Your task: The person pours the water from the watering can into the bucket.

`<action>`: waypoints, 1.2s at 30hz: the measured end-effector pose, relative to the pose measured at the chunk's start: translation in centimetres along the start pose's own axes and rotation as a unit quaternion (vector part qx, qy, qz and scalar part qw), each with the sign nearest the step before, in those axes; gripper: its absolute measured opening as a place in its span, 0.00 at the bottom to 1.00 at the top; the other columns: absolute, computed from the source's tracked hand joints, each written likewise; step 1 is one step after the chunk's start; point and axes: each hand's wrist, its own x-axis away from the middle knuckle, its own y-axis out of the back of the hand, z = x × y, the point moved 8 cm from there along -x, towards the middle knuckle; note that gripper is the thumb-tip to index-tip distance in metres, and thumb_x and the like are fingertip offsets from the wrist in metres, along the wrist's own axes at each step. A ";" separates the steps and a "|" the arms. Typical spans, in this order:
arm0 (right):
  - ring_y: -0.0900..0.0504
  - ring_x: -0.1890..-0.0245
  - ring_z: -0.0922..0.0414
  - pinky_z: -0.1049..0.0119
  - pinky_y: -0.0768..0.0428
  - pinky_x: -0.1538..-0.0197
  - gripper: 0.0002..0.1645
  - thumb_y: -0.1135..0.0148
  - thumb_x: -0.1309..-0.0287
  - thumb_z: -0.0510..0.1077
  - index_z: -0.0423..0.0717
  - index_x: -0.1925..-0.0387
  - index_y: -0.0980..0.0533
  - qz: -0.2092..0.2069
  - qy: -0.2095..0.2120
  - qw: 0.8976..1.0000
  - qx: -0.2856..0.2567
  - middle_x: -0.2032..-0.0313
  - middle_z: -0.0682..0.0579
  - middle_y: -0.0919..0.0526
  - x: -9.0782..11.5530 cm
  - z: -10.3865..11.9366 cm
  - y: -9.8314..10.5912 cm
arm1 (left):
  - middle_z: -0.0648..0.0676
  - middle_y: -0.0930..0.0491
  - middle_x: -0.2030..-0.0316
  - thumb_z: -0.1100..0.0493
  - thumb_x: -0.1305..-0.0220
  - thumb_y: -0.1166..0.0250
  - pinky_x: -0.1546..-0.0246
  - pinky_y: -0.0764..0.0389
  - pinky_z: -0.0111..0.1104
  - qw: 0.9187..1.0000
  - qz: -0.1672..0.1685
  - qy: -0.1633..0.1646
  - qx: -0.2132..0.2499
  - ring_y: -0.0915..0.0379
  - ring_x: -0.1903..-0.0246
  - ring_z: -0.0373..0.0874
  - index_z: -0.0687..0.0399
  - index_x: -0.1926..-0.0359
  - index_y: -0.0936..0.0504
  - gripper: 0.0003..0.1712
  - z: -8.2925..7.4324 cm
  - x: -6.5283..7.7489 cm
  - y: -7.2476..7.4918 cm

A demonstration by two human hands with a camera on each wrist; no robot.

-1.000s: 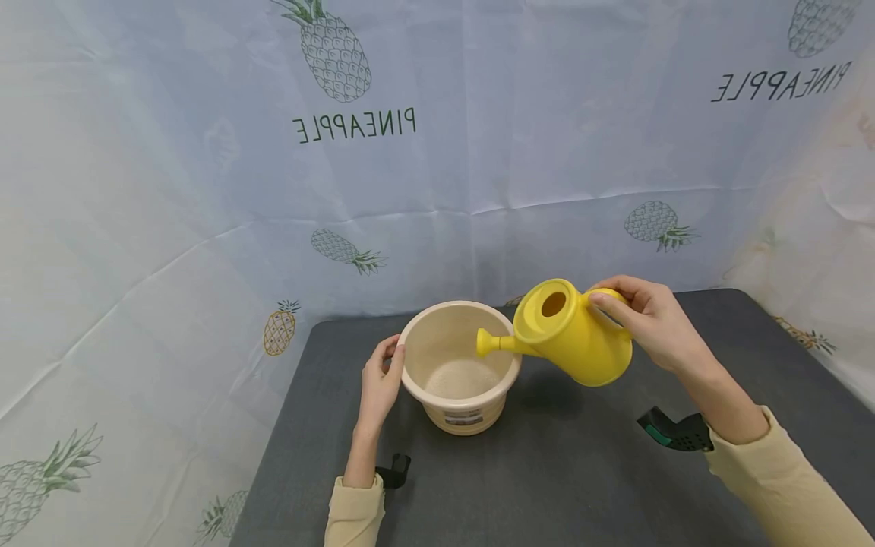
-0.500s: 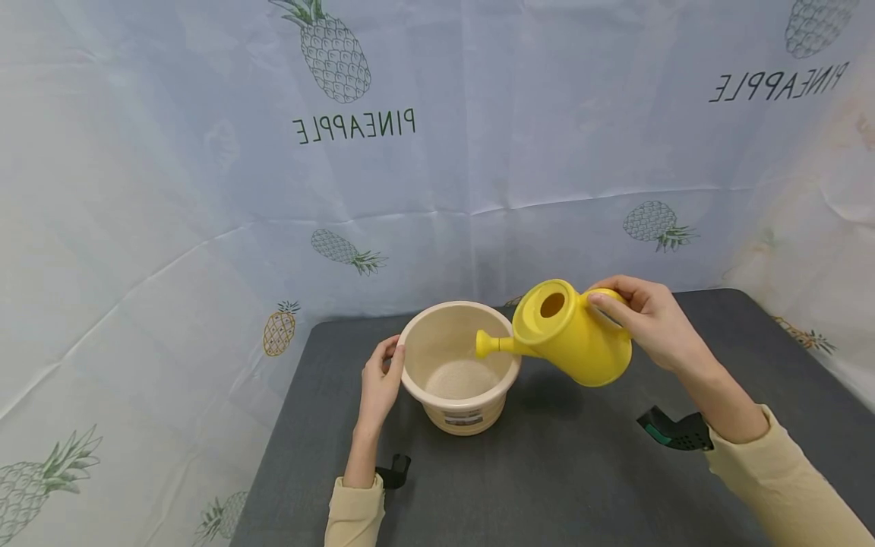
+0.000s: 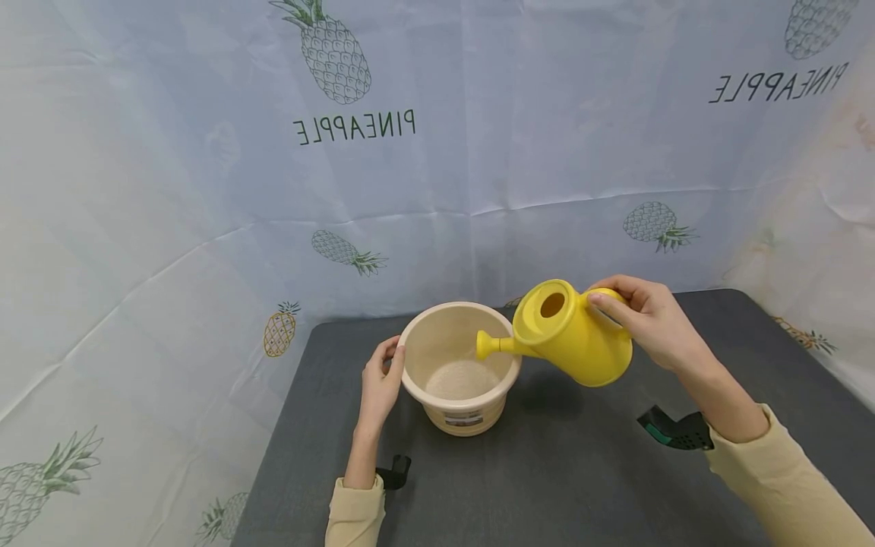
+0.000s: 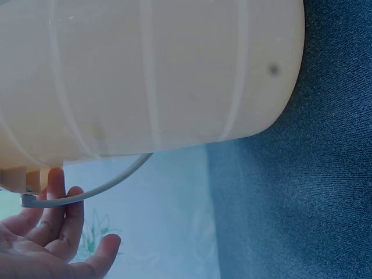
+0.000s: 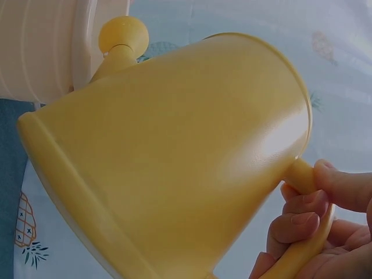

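A cream plastic bucket (image 3: 462, 418) stands upright on the dark table, its inside visible from above. My left hand (image 3: 380, 384) grips its rim at the left side; in the left wrist view, fingers (image 4: 55, 189) reach up under the rim beside the thin bail handle (image 4: 110, 185). My right hand (image 3: 645, 315) holds a yellow watering can (image 3: 581, 342) by its handle, fingers wrapped round it. The can is raised and tilted left, with its spout (image 3: 492, 343) over the bucket's right rim. In the right wrist view, the spout's round tip (image 5: 124, 36) overlaps the bucket wall.
The dark grey table (image 3: 533, 486) extends around the bucket. Behind and beside it hangs a white cloth (image 3: 437, 175) printed with pineapples. Black camera mounts sit at the left wrist (image 3: 393, 472) and the right wrist (image 3: 677, 430).
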 end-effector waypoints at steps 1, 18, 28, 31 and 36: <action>0.27 0.71 0.56 0.71 0.28 0.68 0.12 0.49 0.40 0.41 0.38 0.58 0.25 0.000 0.000 1.000 0.000 0.67 0.49 0.22 0.0 0.0 0.0 | 0.59 0.24 0.61 0.53 0.36 0.48 0.73 0.25 0.34 1.000 0.000 0.000 -0.001 0.24 0.69 0.55 0.57 0.47 0.29 0.19 0.0 0.0 0.0; 0.28 0.73 0.56 0.70 0.27 0.69 0.12 0.49 0.40 0.41 0.37 0.59 0.26 0.002 0.002 1.000 -0.001 0.67 0.49 0.22 -0.2 0.1 0.0 | 0.59 0.24 0.62 0.53 0.36 0.48 0.75 0.25 0.33 1.000 -0.004 -0.005 -0.006 0.25 0.70 0.57 0.57 0.47 0.29 0.19 -0.1 -0.1 0.0; 0.27 0.71 0.56 0.71 0.27 0.67 0.12 0.49 0.40 0.41 0.37 0.58 0.26 0.000 -0.005 1.000 0.008 0.66 0.49 0.22 -0.2 0.2 0.0 | 0.59 0.24 0.61 0.53 0.36 0.48 0.74 0.25 0.33 1.000 -0.003 -0.001 -0.005 0.24 0.69 0.55 0.57 0.47 0.29 0.19 0.0 0.0 0.1; 0.27 0.71 0.56 0.71 0.27 0.68 0.12 0.49 0.40 0.41 0.38 0.58 0.26 -0.001 -0.006 1.000 0.014 0.66 0.49 0.22 -0.2 0.3 0.1 | 0.59 0.24 0.61 0.53 0.36 0.48 0.74 0.25 0.33 1.000 -0.001 0.000 -0.003 0.24 0.69 0.56 0.57 0.47 0.29 0.19 0.0 0.0 0.1; 0.27 0.73 0.55 0.70 0.27 0.69 0.12 0.48 0.40 0.41 0.38 0.59 0.26 -0.001 -0.003 1.000 0.014 0.67 0.49 0.22 -0.2 0.4 0.1 | 0.59 0.24 0.61 0.53 0.36 0.48 0.73 0.25 0.33 1.000 -0.003 -0.002 -0.007 0.25 0.67 0.54 0.57 0.47 0.29 0.19 0.0 -0.1 0.1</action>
